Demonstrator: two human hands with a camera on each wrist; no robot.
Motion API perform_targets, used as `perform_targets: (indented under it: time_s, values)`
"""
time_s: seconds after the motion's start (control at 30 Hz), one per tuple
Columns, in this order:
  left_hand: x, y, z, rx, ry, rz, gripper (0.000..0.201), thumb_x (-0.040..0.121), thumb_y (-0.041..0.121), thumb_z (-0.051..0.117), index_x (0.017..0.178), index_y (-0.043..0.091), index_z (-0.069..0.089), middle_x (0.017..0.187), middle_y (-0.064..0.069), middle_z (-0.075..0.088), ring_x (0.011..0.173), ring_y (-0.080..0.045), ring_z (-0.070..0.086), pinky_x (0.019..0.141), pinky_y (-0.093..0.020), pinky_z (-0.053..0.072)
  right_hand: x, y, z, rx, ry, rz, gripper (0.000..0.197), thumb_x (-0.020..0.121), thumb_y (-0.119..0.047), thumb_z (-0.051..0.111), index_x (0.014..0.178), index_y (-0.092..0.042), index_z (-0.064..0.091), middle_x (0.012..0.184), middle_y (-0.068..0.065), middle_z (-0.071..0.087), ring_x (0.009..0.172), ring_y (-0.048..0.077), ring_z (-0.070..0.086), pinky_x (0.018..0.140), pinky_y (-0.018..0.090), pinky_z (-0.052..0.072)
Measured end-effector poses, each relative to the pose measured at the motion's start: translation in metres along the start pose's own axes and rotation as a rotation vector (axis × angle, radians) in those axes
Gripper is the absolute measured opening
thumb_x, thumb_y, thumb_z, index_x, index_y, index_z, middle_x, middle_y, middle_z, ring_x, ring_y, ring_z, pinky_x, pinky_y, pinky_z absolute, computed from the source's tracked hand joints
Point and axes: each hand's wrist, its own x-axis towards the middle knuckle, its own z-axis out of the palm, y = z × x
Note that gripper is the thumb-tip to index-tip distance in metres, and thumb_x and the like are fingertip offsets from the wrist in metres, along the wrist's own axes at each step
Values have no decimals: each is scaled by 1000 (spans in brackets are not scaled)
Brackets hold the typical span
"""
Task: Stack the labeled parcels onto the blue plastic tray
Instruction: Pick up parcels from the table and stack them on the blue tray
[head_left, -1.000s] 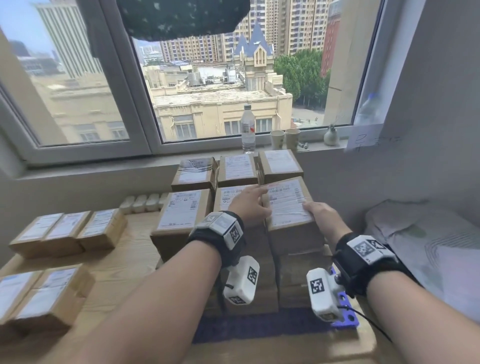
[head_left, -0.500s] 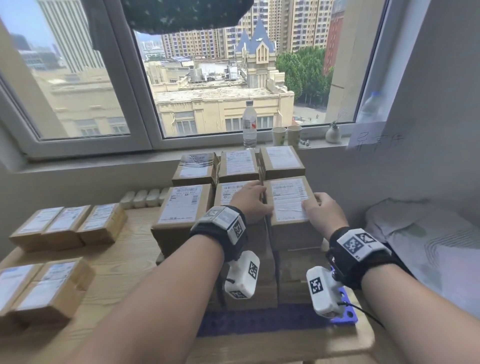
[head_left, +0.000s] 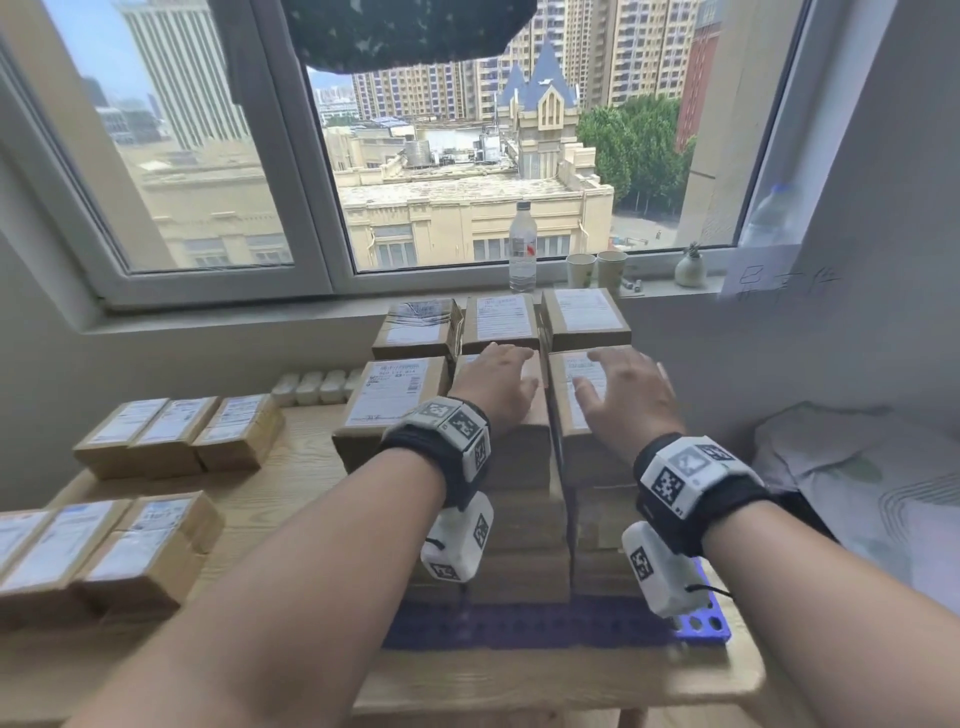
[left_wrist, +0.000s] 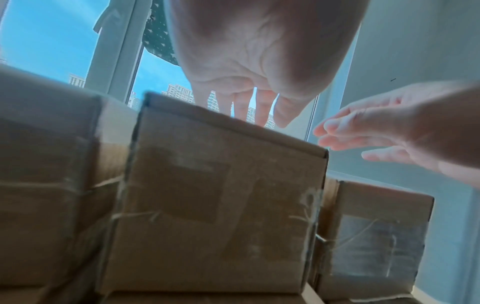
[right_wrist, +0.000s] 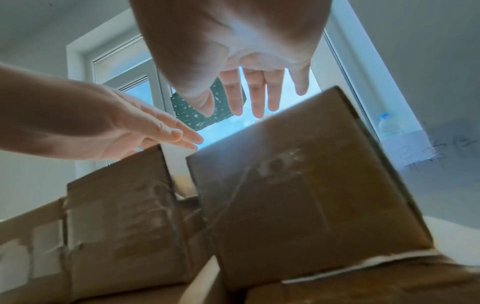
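Brown cardboard parcels with white labels stand stacked several high on the blue plastic tray (head_left: 701, 626) at the table's near right. My left hand (head_left: 498, 379) hovers flat over the middle front stack's top parcel (left_wrist: 221, 205), fingers straight. My right hand (head_left: 623, 384) is spread above the right front top parcel (head_left: 576, 415), fingers straight and lifted clear of it in the wrist views. That parcel (right_wrist: 311, 195) looks tilted in the right wrist view. Neither hand holds anything. A third front stack's labelled top parcel (head_left: 389, 400) sits to the left.
Loose labelled parcels lie in a row (head_left: 176, 436) at the table's left and in a nearer group (head_left: 98, 551). A water bottle (head_left: 522, 244) and two cups (head_left: 595, 270) stand on the windowsill. A wall rises to the right, bedding (head_left: 857, 493) below it.
Both hands have let go of the right front top parcel's sides and now hover flat above the stacks. The head view has moved slightly.
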Motion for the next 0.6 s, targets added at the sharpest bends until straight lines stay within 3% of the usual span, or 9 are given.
perform_targets:
  time_s: [0.1, 0.27, 0.43, 0.6]
  values:
    - [-10, -15, -8, -4, 50, -15, 49, 101, 26, 43, 148, 17, 37, 155, -3, 36, 145, -18, 27, 120, -41, 21, -3, -28, -4, 20, 32, -93, 35, 95, -31, 51, 125, -14, 60, 128, 7, 61, 123, 25, 50, 108, 38, 33]
    - [-33, -59, -27, -47, 153, -123, 43, 97, 28, 46, 139, 21, 49, 146, -7, 47, 137, -25, 40, 113, -43, 32, -7, -85, 1, 58, 1, -182, 30, 96, -31, 49, 118, -15, 63, 122, 7, 62, 115, 24, 53, 95, 34, 41]
    - [-74, -127, -52, 18, 199, -204, 42, 97, 26, 47, 138, 19, 50, 144, -7, 47, 135, -26, 38, 115, -38, 28, -19, -165, 28, 90, -80, -267, 30, 96, -29, 51, 120, -15, 62, 121, 5, 62, 113, 22, 54, 92, 32, 41]
    - [-123, -202, -79, 18, 204, -308, 43, 93, 32, 40, 132, 21, 55, 138, -5, 51, 131, -27, 42, 110, -41, 34, -40, -248, 70, 120, -156, -329, 29, 94, -27, 51, 117, -14, 63, 120, 7, 62, 113, 25, 54, 93, 33, 41]
